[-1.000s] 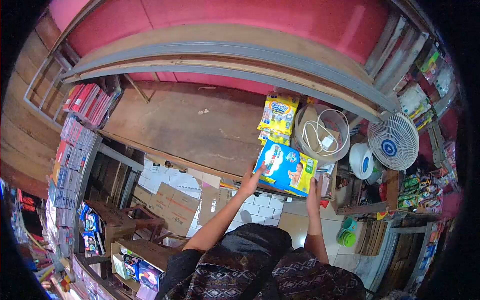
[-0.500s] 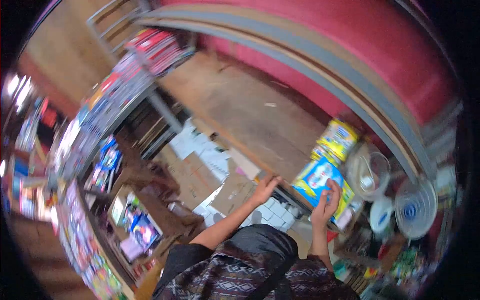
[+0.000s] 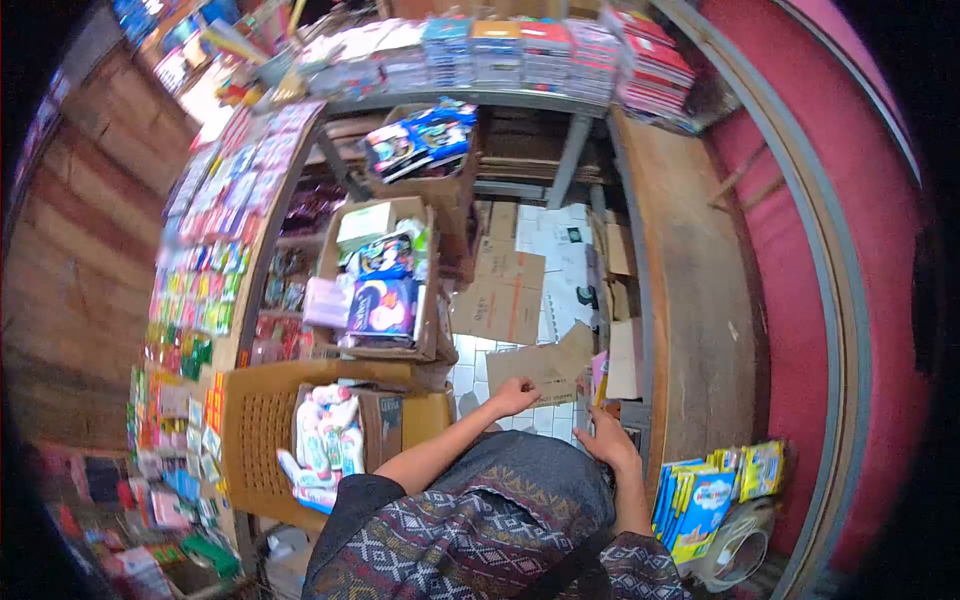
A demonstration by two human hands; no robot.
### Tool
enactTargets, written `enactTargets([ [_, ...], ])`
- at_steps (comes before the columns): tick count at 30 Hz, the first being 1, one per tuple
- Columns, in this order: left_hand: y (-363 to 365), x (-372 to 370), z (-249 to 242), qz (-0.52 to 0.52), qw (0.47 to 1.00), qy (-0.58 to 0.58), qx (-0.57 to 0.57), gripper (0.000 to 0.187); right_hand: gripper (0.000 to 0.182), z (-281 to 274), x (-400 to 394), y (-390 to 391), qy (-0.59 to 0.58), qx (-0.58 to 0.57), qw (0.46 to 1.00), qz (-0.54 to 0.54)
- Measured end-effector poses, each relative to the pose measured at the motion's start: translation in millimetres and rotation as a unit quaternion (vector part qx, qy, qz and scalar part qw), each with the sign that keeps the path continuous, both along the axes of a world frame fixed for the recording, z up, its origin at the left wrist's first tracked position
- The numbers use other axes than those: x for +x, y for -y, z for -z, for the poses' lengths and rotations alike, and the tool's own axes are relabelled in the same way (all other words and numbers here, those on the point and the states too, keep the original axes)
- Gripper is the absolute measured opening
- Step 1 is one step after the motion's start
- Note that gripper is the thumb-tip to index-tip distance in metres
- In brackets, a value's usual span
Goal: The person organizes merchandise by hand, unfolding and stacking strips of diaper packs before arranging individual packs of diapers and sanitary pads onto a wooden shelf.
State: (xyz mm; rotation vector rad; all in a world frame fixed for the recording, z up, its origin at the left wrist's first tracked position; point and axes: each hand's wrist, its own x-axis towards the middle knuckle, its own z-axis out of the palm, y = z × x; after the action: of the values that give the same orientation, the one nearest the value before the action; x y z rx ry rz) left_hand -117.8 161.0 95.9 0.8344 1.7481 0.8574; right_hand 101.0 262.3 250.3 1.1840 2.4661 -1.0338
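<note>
My left hand (image 3: 514,397) hangs in front of my body, above the flattened cardboard (image 3: 545,366) on the floor. Its fingers are loosely bent, with nothing visible between them. To its right, my right hand (image 3: 607,442) is beside the edge of the wooden shelf (image 3: 690,330), thumb and fingers apart and no object in its grasp. Below and to the right of that hand stand blue and yellow packets (image 3: 698,505) in a row. A brown chair (image 3: 262,405) to my left holds a box of white bottles (image 3: 332,440).
An open carton (image 3: 432,300) holds purple and dark packs. Stacked books (image 3: 500,58) line the far shelf, and hanging sachets (image 3: 205,290) cover the left rack. White floor tiles (image 3: 465,375) show between cardboard pieces. A clear plastic container (image 3: 738,553) is at lower right.
The view has swung left. My right hand has left the blue and yellow packet it was over, and my left hand is away from the shelf edge. The chair and bottles have come into view.
</note>
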Motion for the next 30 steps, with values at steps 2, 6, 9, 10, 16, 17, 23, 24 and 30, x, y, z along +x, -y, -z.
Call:
enactTargets([
  [2, 24.0, -20.0, -3.7, -0.062, 0.998, -0.002, -0.024, 0.042, 0.063, -23.9, -37.9, -2.4, -0.001, -0.051, 0.998, -0.041],
  [6, 66.5, -51.7, 13.1, -0.174, 0.984, -0.021, -0.026, 0.043, 0.063, 23.9, -76.1, -13.9, 0.011, 0.009, 0.987, -0.161],
  [9, 100.8, -61.5, 17.7, -0.255, 0.966, -0.022, -0.037, 0.046, 0.064, 18.3, -121.1, -10.1, 0.04, -0.038, 0.975, -0.217],
  [10, 111.4, -63.3, 13.5, -0.29, 0.956, -0.006, -0.037, 0.047, 0.064, 9.0, -138.6, -4.3, 0.079, -0.048, 0.97, -0.226],
  [16, 170.1, -53.9, 37.2, -0.405, 0.912, -0.003, -0.059, 0.05, 0.064, -4.9, -198.6, 20.0, 0.075, -0.033, 0.935, -0.345],
  [17, 176.7, -49.7, 37.8, -0.417, 0.906, -0.006, -0.072, 0.049, 0.064, -2.7, -200.5, 18.1, 0.06, -0.038, 0.933, -0.352],
  [23, 183.3, -16.2, 23.7, -0.439, 0.888, -0.054, -0.123, 0.046, 0.064, 8.5, -184.3, -4.8, 0.013, -0.001, 0.917, -0.398],
  [24, 179.2, -10.4, 17.8, -0.434, 0.89, -0.061, -0.127, 0.046, 0.063, 6.2, -177.2, -10.1, -0.003, -0.008, 0.922, -0.386],
  [30, 136.7, 5.4, 9.2, -0.401, 0.912, 0.013, -0.084, 0.042, 0.061, 17.3, -126.5, -51.3, 0.042, -0.04, 0.952, -0.3],
])
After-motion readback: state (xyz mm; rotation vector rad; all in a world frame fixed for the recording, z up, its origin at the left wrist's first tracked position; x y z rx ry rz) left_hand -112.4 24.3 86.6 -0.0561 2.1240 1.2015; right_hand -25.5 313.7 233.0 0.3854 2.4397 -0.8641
